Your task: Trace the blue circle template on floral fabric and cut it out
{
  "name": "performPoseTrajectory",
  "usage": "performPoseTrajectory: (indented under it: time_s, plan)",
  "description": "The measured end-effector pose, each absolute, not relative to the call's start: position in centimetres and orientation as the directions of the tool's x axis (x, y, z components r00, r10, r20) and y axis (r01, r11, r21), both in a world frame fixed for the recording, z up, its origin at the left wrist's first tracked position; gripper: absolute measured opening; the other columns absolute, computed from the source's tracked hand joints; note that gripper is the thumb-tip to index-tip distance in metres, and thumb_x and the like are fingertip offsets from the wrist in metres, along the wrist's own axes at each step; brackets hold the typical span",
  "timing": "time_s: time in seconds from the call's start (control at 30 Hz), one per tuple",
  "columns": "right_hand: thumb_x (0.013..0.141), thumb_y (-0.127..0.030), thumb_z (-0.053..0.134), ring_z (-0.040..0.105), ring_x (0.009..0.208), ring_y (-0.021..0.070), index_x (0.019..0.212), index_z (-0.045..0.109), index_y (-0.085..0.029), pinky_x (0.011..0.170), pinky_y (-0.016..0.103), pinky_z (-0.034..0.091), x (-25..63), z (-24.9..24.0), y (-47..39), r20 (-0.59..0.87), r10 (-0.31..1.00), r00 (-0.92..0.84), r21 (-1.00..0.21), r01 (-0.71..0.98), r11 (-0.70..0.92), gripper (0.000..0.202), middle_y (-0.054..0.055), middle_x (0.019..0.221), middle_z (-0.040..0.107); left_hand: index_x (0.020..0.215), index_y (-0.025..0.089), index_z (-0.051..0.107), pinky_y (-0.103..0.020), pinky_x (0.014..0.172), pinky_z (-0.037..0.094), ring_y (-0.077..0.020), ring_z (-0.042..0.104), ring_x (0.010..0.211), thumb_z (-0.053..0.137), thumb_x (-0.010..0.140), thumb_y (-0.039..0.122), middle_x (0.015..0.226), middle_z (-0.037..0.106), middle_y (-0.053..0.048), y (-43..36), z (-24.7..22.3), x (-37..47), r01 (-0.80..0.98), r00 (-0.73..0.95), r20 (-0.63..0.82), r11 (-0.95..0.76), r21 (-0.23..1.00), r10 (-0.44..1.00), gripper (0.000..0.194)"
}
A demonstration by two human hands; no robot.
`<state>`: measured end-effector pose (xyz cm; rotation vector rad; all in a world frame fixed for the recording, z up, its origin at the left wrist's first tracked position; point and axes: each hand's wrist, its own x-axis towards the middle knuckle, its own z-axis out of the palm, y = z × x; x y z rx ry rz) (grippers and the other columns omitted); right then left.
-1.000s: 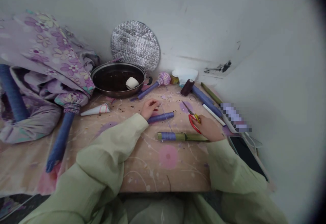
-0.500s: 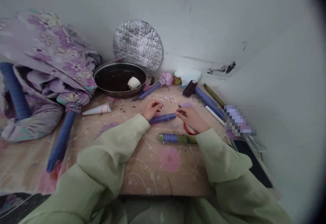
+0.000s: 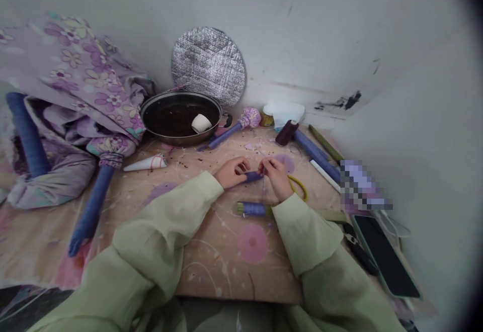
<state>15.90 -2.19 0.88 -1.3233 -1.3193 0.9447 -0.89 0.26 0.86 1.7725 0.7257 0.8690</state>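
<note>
My right hand [image 3: 277, 177] is closed in a pinch on a thin purple thread [image 3: 263, 191]. The thread runs down to a green stem-like stick [image 3: 240, 209] banded with purple thread [image 3: 253, 209]; my right sleeve covers part of the stick. Beside it, my left hand [image 3: 232, 172] has its fingers curved, with a gap between thumb and fingertips. A purple-wrapped rod [image 3: 252, 176] lies just behind both hands, partly hidden by them; whether the left thumb touches it I cannot tell. To the right of my right hand shows a yellow loop [image 3: 300, 187], like a scissors handle.
A dark pan [image 3: 166, 115] holding a white cup [image 3: 201, 123] stands at the back, before a round silver mat [image 3: 209, 65]. Floral cloth [image 3: 94, 70] fills the left. A dark thread spool [image 3: 287, 133], purple rods [image 3: 317, 156] and a phone [image 3: 387, 256] lie right.
The thread was at my left fingertips and is now pinched in my right hand. My right hand has moved left, closer to the other. The yellow loop has come into sight; a red loop is hidden.
</note>
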Motion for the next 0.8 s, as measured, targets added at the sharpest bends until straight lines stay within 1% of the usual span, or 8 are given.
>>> performPoseTrajectory:
  time_s: [0.07, 0.13, 0.23, 0.3, 0.43, 0.63, 0.73, 0.8]
  plan:
    - [0.078, -0.046, 0.046, 0.054, 0.057, 0.0122, 0.067, 0.051, -0.018, 0.057, 0.026, 0.043, 16.0, 0.5, -2.1, 0.099, 0.988, 0.115, -0.986, 0.142, 0.082, 0.031, 0.001, 0.063, 0.055, 0.074, 0.015, 0.058, -0.03, 0.075, 0.044, -0.0163, 0.053, 0.081, 0.058, 0.05, 0.005, 0.085, 0.056, -0.002, 0.2, 0.9, -0.9, 0.097, 0.643, 0.25, -0.401, 0.911, 0.724, 0.026]
    - [0.076, -0.046, 0.049, 0.055, 0.059, 0.0128, 0.067, 0.053, -0.017, 0.058, 0.026, 0.043, 16.0, 0.2, -2.0, 0.084, 0.99, 0.115, -0.992, 0.099, 0.072, 0.03, 0.001, 0.064, 0.057, 0.072, 0.015, 0.061, -0.033, 0.085, 0.04, -0.0186, 0.052, 0.089, 0.061, 0.049, 0.005, 0.093, 0.055, -0.004, 0.3, 0.7, -1.0, 0.115, 0.701, 0.284, -0.497, 0.86, 0.655, 0.025]
    - [0.075, -0.046, 0.053, 0.055, 0.059, 0.0133, 0.066, 0.054, -0.017, 0.059, 0.027, 0.043, 16.0, 0.1, -1.9, 0.067, 0.992, 0.11, -0.997, 0.056, 0.061, 0.03, 0.002, 0.065, 0.058, 0.071, 0.015, 0.062, -0.033, 0.087, 0.04, -0.0189, 0.052, 0.093, 0.062, 0.061, 0.012, 0.1, 0.054, -0.008, 0.6, 0.2, -1.0, 0.169, 0.759, 0.344, -0.678, 0.715, 0.553, 0.01]
    - [0.074, -0.046, 0.054, 0.055, 0.059, 0.0134, 0.066, 0.055, -0.018, 0.059, 0.028, 0.043, 16.1, 0.1, -1.8, 0.058, 0.992, 0.107, -0.998, 0.032, 0.055, 0.029, 0.002, 0.065, 0.059, 0.07, 0.015, 0.061, -0.031, 0.086, 0.041, -0.0175, 0.053, 0.093, 0.058, 0.07, 0.015, 0.099, 0.054, -0.009, 0.8, -0.1, -1.1, 0.196, 0.775, 0.359, -0.737, 0.647, 0.521, 0.003]
    - [0.075, -0.043, 0.054, 0.053, 0.058, 0.0126, 0.064, 0.055, -0.018, 0.059, 0.027, 0.042, 16.1, 0.1, -1.8, 0.052, 0.993, 0.106, -0.999, -0.003, 0.052, 0.027, 0.001, 0.063, 0.058, 0.079, 0.015, 0.057, -0.028, 0.083, 0.042, -0.0151, 0.053, 0.09, 0.05, 0.079, 0.016, 0.095, 0.055, -0.007, 0.9, 0.0, -1.2, 0.236, 0.771, 0.34, -0.738, 0.632, 0.538, 0.007]
    - [0.074, -0.042, 0.056, 0.052, 0.056, 0.0109, 0.064, 0.054, -0.018, 0.057, 0.025, 0.042, 15.8, 0.6, -2.0, 0.056, 0.991, 0.119, -0.996, -0.059, 0.063, 0.027, -0.001, 0.061, 0.055, 0.085, 0.016, 0.052, -0.028, 0.076, 0.042, -0.0147, 0.052, 0.082, 0.039, 0.083, 0.016, 0.09, 0.055, -0.005, 0.4, 0.4, -1.0, 0.381, 0.746, 0.276, -0.728, 0.569, 0.606, 0.012]
    - [0.073, -0.046, 0.055, 0.05, 0.051, 0.0097, 0.07, 0.052, -0.019, 0.049, 0.023, 0.04, 15.8, 1.0, -2.2, 0.044, 0.991, 0.13, -0.993, -0.104, 0.058, 0.028, -0.002, 0.062, 0.053, 0.085, 0.017, 0.052, -0.027, 0.072, 0.041, -0.0146, 0.052, 0.078, 0.036, 0.085, 0.019, 0.088, 0.056, -0.004, 0.0, 0.4, -0.7, 0.456, 0.723, 0.246, -0.714, 0.532, 0.646, 0.016]
    - [0.072, -0.048, 0.054, 0.045, 0.044, 0.0076, 0.075, 0.052, -0.019, 0.039, 0.021, 0.032, 15.8, 1.2, -2.3, 0.031, 0.99, 0.138, -0.991, -0.122, 0.048, 0.029, -0.004, 0.059, 0.048, 0.088, 0.018, 0.052, -0.028, 0.069, 0.041, -0.0153, 0.053, 0.075, 0.036, 0.085, 0.022, 0.088, 0.056, -0.004, -0.3, 0.5, -0.6, 0.507, 0.699, 0.231, -0.697, 0.508, 0.677, 0.017]
